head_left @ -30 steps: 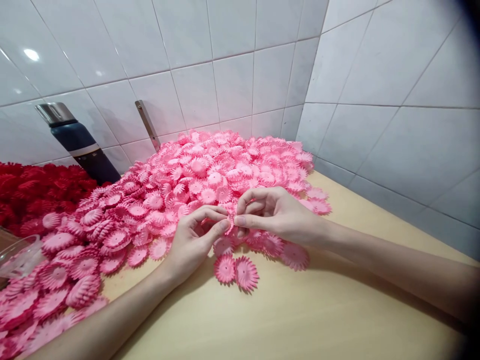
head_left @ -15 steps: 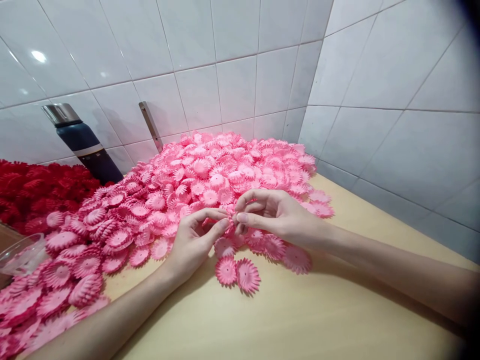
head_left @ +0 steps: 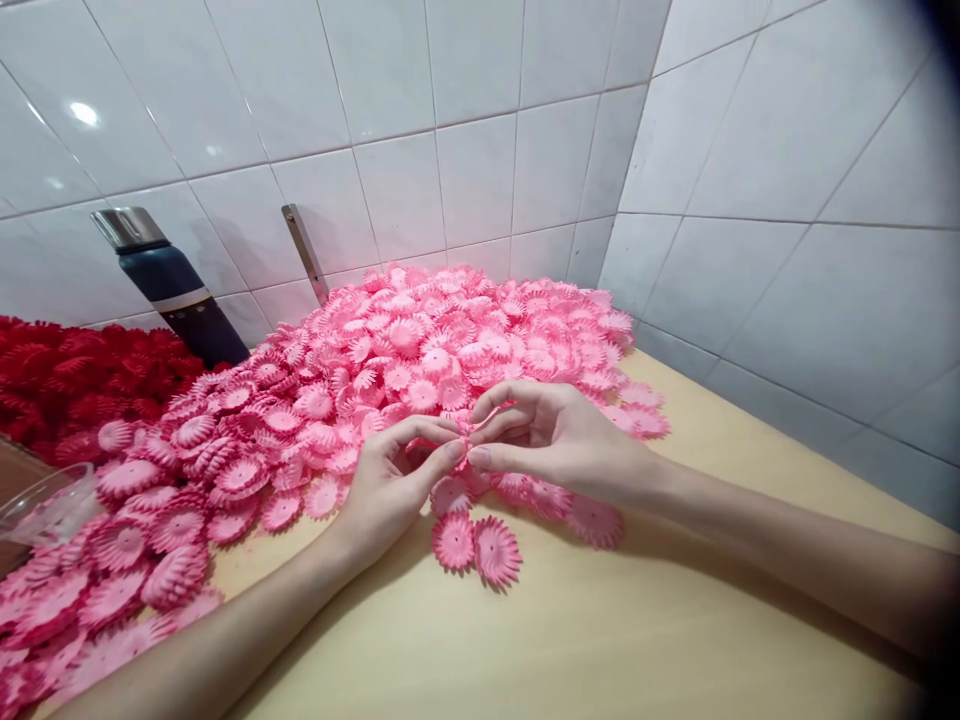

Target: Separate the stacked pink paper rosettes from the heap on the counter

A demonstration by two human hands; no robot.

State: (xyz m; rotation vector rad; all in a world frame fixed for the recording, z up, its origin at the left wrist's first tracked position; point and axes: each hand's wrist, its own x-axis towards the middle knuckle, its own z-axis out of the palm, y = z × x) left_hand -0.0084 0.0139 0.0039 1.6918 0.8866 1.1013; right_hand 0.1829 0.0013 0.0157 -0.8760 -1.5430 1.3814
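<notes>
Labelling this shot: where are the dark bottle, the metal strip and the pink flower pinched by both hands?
dark bottle [head_left: 184,300], head view, blue body.
metal strip [head_left: 304,252], head view, mid-length.
pinched pink flower [head_left: 464,447], head view, its visible sliver.

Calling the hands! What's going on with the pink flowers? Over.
Left hand and right hand both pinching one small pink pleated paper flower. Heap of pink paper flowers just behind. Two loose flowers below, not blocking.
</notes>
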